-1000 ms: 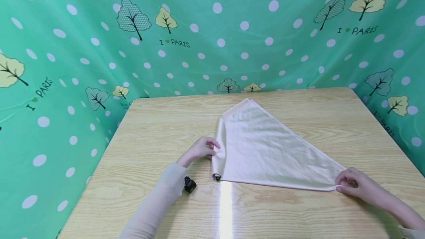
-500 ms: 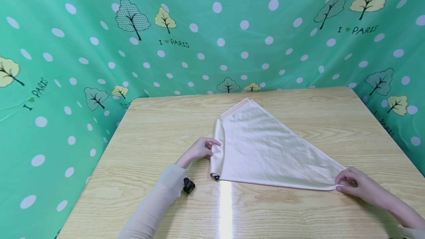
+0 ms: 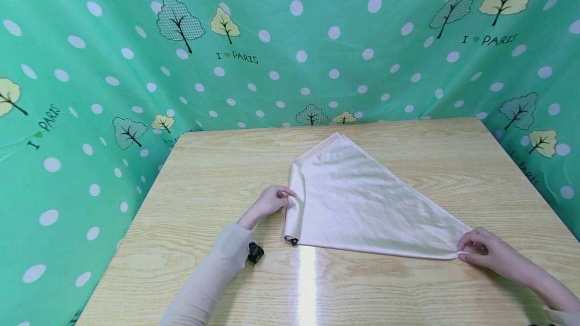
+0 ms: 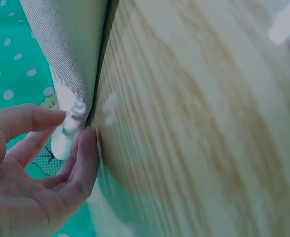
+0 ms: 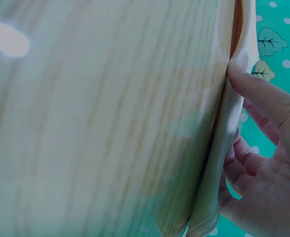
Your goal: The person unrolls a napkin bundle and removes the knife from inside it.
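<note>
A pale satin cloth (image 3: 362, 200) lies on the table, narrowing toward its right corner. Its left side is a rolled edge (image 3: 294, 215), with something small and dark showing at the near end of the roll. My left hand (image 3: 270, 200) pinches this rolled edge from the left; in the left wrist view thumb and fingers close around the fabric roll (image 4: 73, 94). At the right corner my right hand (image 3: 487, 251) pinches the cloth between thumb and fingers. In the right wrist view that thumb presses on the fabric edge (image 5: 228, 116) while the fingers are partly behind it.
The wood-grain table (image 3: 204, 165) extends around the cloth on every side. Behind it and to both sides hangs a green dotted curtain (image 3: 272, 89). A small black device (image 3: 255, 253) is at my left cuff. A bright reflection lies on the near tabletop.
My left hand has shifted slightly left, and the rolled edge has moved left with it. My right hand keeps its place on the right corner.
</note>
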### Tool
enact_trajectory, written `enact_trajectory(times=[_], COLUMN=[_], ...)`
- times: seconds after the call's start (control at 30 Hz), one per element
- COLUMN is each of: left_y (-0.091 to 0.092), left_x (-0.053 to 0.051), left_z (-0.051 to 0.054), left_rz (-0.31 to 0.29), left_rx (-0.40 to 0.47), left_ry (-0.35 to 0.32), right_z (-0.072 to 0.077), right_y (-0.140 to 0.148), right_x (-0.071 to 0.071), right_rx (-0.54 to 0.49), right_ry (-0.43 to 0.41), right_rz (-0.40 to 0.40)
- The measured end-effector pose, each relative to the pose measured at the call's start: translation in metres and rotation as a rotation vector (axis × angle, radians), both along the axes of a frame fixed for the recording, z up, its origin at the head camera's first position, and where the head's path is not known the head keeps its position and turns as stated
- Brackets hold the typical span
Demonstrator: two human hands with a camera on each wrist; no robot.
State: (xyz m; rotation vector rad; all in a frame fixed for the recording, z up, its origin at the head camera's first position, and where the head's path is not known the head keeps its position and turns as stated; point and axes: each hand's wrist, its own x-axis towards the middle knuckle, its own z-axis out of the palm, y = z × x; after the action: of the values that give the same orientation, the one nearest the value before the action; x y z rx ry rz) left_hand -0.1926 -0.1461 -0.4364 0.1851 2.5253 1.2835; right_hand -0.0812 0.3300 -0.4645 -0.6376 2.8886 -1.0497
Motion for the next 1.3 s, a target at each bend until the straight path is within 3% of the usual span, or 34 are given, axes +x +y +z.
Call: enact_trajectory(times=[0.27,0.63,0.8,1.03,1.3], left_y=[0.004,0.016,0.020,0.023,0.023], left_x=[0.003,0.008,0.008,0.010,0.011], left_z=[0.007,0.013,0.012,0.011,0.009], left_rz=[-0.045,-0.221,-0.281,-0.316,-0.342], left_rx=[-0.067,-0.118,-0.152,-0.300,-0.360], left_ry=[0.107,0.218,0.218,0.232,0.256], right_z=[0.001,0.001,0.002,0.003,0.004], right_y=[0.000,0.001,0.001,0.001,0.000], right_x=[0.000,0.000,0.000,0.000,0.000], right_rx=[0.012,0.000,-0.003,0.006,-0.004], right_ry=[-0.020,-0.007,-0.001,-0.021,-0.005], right_rz=[-0.010,0.005,0.009,-0.002,-0.001])
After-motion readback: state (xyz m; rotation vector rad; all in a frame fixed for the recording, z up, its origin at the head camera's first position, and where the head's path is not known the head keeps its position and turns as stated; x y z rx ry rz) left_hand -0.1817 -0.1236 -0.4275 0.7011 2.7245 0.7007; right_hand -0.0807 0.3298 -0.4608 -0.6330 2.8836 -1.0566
